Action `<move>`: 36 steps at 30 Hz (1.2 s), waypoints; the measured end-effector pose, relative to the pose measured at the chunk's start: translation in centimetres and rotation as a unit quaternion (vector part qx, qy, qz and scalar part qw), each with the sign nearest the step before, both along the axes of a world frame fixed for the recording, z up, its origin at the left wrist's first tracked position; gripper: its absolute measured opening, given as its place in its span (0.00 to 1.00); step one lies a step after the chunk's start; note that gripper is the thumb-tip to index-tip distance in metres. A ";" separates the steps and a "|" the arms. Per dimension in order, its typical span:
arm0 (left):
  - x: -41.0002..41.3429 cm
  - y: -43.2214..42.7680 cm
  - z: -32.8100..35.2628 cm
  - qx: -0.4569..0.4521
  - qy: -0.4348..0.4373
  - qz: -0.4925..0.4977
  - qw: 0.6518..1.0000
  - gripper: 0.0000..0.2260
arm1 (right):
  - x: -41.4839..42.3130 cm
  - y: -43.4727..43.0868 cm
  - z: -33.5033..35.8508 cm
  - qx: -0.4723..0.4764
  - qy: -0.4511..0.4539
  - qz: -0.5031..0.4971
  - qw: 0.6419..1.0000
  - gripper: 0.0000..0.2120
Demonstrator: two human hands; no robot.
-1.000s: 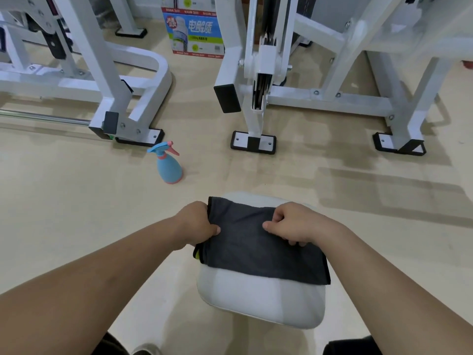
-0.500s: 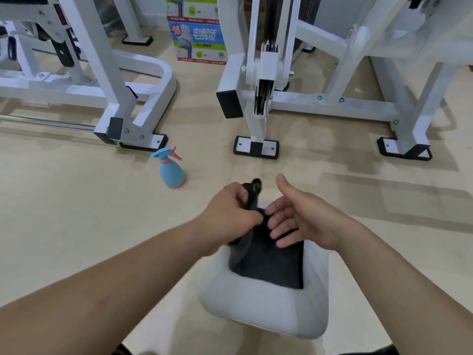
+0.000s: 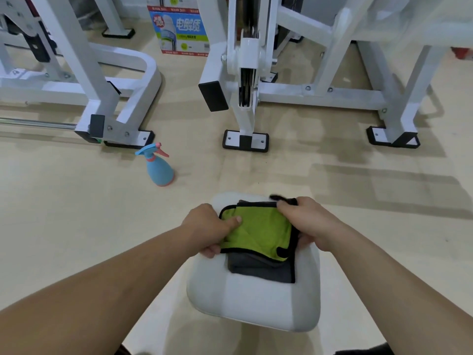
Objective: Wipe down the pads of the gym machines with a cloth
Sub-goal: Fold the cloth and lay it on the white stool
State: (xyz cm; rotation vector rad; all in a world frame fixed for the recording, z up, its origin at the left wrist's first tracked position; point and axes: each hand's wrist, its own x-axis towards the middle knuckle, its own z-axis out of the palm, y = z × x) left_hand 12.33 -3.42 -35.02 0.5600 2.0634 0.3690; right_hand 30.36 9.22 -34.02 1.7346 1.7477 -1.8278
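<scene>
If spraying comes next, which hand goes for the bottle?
Left, probably. The spray bottle stands on the floor ahead-left of the pad, on the side of the left hand; the right hand would have to cross over. Both grip the cloth, so right can hold it.

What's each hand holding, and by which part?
Both hold the folded cloth on the white pad: left hand grips its left edge, right hand grips its right edge.

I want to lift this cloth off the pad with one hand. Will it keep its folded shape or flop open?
It will probably flop: the cloth bends into soft folds between the left hand and right hand, green face over grey. It looks light, lying limp on the pad. Its fuzzy weave likely clings rather than slips.
</scene>
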 end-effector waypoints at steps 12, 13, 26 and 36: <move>-0.3 1.3 2.9 0.072 -0.041 0.060 0.995 0.13 | -2.4 -5.5 2.6 0.221 -0.096 0.306 0.921 0.23; -0.2 1.4 3.5 0.083 -0.071 0.084 0.990 0.13 | -2.4 -5.7 1.9 0.222 -0.095 0.315 0.918 0.20; 1.7 1.7 2.5 0.106 0.053 -0.173 0.978 0.12 | 2.1 -2.3 2.0 0.026 -0.087 0.064 0.994 0.05; 3.3 1.0 -0.1 0.084 0.033 -0.199 0.976 0.24 | 2.6 -1.1 0.3 0.070 -0.154 0.114 0.979 0.05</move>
